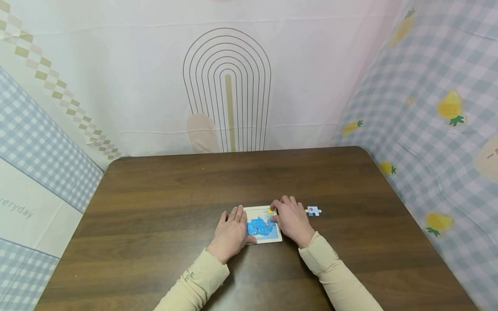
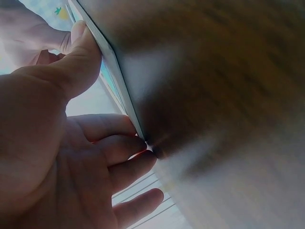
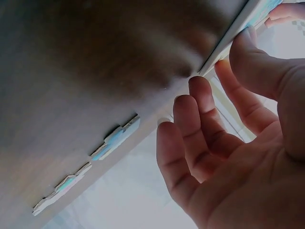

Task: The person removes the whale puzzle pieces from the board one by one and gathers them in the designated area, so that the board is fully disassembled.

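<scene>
A shallow jigsaw puzzle board (image 1: 261, 237) with a blue whale, a yellow sun and a pale rim lies on the table. My left hand (image 1: 230, 235) holds its left side, the thumb at the near edge and the fingers stretched along the left. From the right, my right hand (image 1: 292, 219) grips the board, its thumb and index finger bent at the upper right edge. The right wrist view has the thumb (image 3: 250, 50) against the board's rim. Just right of that hand lies a loose puzzle piece (image 1: 313, 211); in the right wrist view a second piece (image 3: 62, 188) lies beside it.
The dark wooden table (image 1: 167, 185) extends around the board on every side. A white cloth (image 1: 148, 86) with an arch print hangs behind its back edge, and checked cloth (image 1: 420, 129) hangs along the right side.
</scene>
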Tool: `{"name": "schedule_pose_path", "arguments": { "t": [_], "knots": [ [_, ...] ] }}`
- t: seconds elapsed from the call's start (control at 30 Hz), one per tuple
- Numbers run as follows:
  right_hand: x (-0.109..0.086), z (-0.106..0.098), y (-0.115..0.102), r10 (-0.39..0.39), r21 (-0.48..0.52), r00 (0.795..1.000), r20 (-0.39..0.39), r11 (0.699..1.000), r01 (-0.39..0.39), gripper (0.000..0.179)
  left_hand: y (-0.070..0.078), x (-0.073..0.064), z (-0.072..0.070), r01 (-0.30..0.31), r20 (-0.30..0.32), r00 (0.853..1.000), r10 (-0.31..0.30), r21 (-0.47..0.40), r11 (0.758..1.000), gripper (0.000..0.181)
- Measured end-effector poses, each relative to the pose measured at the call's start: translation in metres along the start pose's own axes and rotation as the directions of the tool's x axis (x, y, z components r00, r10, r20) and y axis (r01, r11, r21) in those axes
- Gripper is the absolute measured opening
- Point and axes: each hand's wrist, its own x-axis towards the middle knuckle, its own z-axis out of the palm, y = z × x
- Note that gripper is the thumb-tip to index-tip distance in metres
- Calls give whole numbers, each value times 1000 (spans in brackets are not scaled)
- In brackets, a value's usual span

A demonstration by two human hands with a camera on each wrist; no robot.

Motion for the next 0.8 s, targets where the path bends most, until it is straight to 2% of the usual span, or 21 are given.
{"name": "schedule_pose_path", "arguments": {
  "t": [0.8],
  "knots": [
    [3, 1, 2, 47, 124, 999, -7, 991, -46, 33, 1, 0, -1, 9, 9, 1000, -8, -30, 1000, 90]
  ]
}}
